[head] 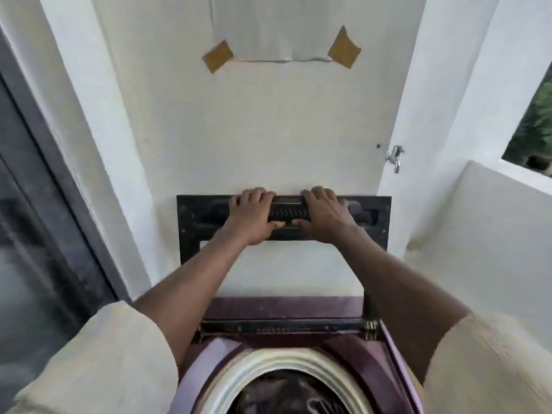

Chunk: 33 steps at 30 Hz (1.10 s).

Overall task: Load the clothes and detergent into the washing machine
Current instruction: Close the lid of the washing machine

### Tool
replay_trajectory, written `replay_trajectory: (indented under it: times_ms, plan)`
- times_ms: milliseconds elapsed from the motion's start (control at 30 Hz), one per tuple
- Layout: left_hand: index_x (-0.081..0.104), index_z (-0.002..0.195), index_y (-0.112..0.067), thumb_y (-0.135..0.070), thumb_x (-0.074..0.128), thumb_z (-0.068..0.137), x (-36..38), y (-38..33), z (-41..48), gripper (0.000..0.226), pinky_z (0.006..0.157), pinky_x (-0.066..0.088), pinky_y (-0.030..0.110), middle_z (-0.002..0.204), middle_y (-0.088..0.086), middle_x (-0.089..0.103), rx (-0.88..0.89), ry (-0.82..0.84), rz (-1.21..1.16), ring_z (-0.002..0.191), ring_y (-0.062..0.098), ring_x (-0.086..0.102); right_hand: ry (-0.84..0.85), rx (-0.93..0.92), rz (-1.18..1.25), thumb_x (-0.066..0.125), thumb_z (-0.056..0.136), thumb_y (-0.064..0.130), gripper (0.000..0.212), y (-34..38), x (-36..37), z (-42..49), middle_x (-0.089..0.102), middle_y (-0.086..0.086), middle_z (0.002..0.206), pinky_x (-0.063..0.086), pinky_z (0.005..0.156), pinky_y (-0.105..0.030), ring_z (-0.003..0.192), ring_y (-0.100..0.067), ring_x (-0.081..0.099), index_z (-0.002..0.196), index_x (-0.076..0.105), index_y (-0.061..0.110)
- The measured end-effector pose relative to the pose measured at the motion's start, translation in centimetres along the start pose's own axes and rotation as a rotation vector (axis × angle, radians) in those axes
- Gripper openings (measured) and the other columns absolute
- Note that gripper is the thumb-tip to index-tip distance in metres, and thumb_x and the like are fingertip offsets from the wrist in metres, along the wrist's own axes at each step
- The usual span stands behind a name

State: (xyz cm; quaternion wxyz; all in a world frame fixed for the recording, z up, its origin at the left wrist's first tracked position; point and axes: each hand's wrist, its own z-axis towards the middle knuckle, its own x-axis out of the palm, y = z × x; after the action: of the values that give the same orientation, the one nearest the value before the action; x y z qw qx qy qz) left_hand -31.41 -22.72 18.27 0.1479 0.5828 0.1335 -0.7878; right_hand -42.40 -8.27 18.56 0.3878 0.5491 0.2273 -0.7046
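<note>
A purple top-loading washing machine [397, 363] stands below me with its lid [191, 216] raised upright against the white wall. My left hand [254, 215] and my right hand [322, 216] both grip the lid's top edge, fingers curled over it, thumbs on the inner face. Dark clothes [286, 392] lie inside the drum, ringed by its pale rim [268, 358]. No detergent is in view.
A metal tap [394, 158] sticks out of the right wall. A glass door with a dark frame [44, 162] runs along the left. A low white ledge [493, 204] sits at the right. Paper is taped on the wall [280, 28] above.
</note>
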Motion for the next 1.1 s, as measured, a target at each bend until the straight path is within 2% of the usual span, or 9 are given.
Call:
replay_trajectory:
  times_ms: [133,300,500,600,667,767,867,1000,1100]
  plan:
    - [0.039,0.142,-0.023,-0.041,0.049,0.096,0.8,0.4,-0.1,0.05,0.105,0.029,0.046,0.144,0.002,0.042,0.005,-0.151,-0.045,0.132,0.026,0.037,-0.092,0.059,0.018,0.048,0.09,0.053,0.061,0.3,1.5,-0.5,0.035,-0.008,0.14,0.035,0.098,-0.056,0.131,-0.03,0.031,0.139,0.035,0.018]
    - [0.056,0.129,-0.021,-0.048,0.053,0.093,0.1,-1.5,-1.2,0.045,0.092,0.036,0.043,0.125,0.006,0.053,-0.031,-0.274,0.087,0.116,0.028,0.046,-0.155,0.111,-0.022,0.043,0.092,0.053,0.05,1.2,0.6,-1.3,0.042,-0.009,0.132,0.031,0.098,-0.053,0.125,-0.03,0.035,0.128,0.048,0.018]
    - [0.06,0.124,-0.017,-0.039,0.066,0.087,-2.0,-3.1,-6.2,0.043,0.1,0.035,0.039,0.125,0.007,0.055,-0.047,-0.328,-0.103,0.113,0.029,0.051,-0.199,0.081,0.109,0.051,0.088,0.05,0.048,1.9,-1.2,-6.3,0.056,-0.008,0.124,0.017,0.111,-0.053,0.123,-0.029,0.046,0.123,0.049,0.016]
    - [0.059,0.119,-0.018,-0.038,0.07,0.083,-3.4,-4.6,-10.5,0.043,0.098,0.038,0.04,0.115,0.003,0.066,-0.052,-0.331,-0.159,0.106,0.027,0.059,-0.284,0.008,0.115,0.058,0.083,0.052,0.049,2.1,-2.4,-10.7,0.06,-0.006,0.115,0.026,0.106,-0.047,0.113,-0.029,0.052,0.117,0.054,0.017]
    - [0.056,0.115,-0.024,-0.045,0.069,0.08,-4.4,-5.6,-14.3,0.043,0.086,0.042,0.038,0.1,0.001,0.07,-0.045,-0.275,-0.106,0.095,0.027,0.063,-0.271,-0.012,0.13,0.063,0.077,0.054,0.048,2.5,-3.5,-14.3,0.064,-0.005,0.107,0.033,0.098,-0.043,0.105,-0.029,0.056,0.11,0.061,0.02]
    - [0.056,0.107,-0.035,-0.055,0.071,0.072,-5.6,-6.3,-20.4,0.042,0.068,0.037,0.031,0.091,-0.005,0.069,-0.05,-0.06,-0.084,0.086,0.022,0.064,-0.122,-0.011,0.221,0.074,0.062,0.054,0.045,3.5,-4.3,-20.2,0.07,-0.005,0.092,0.047,0.081,-0.038,0.09,-0.031,0.064,0.094,0.066,0.024]
    - [0.06,0.103,-0.036,-0.064,0.075,0.062,-4.2,-6.8,-27.3,0.052,0.068,0.035,0.03,0.092,-0.009,0.068,-0.047,0.149,-0.147,0.084,0.016,0.057,0.032,-0.045,0.246,0.076,0.058,0.044,0.047,4.4,-2.1,-27.3,0.071,-0.007,0.089,0.048,0.067,-0.035,0.085,-0.033,0.066,0.098,0.06,0.026]
    - [0.061,0.11,-0.031,-0.054,0.082,0.063,0.8,-8.0,-35.1,0.056,0.076,0.045,0.03,0.108,-0.005,0.067,-0.067,0.406,-0.326,0.096,0.016,0.059,0.251,-0.039,0.347,0.073,0.065,0.036,0.039,5.0,3.1,-35.5,0.071,-0.006,0.096,0.049,0.069,-0.033,0.092,-0.031,0.065,0.101,0.06,0.027]
    - [0.059,0.115,-0.031,-0.061,0.071,0.074,4.6,-8.4,-38.1,0.053,0.088,0.049,0.034,0.118,-0.006,0.064,-0.142,0.503,-0.391,0.103,0.014,0.059,0.365,-0.041,0.435,0.074,0.068,0.037,0.042,4.4,6.6,-38.4,0.07,-0.007,0.1,0.046,0.073,-0.03,0.095,-0.029,0.063,0.106,0.064,0.022]
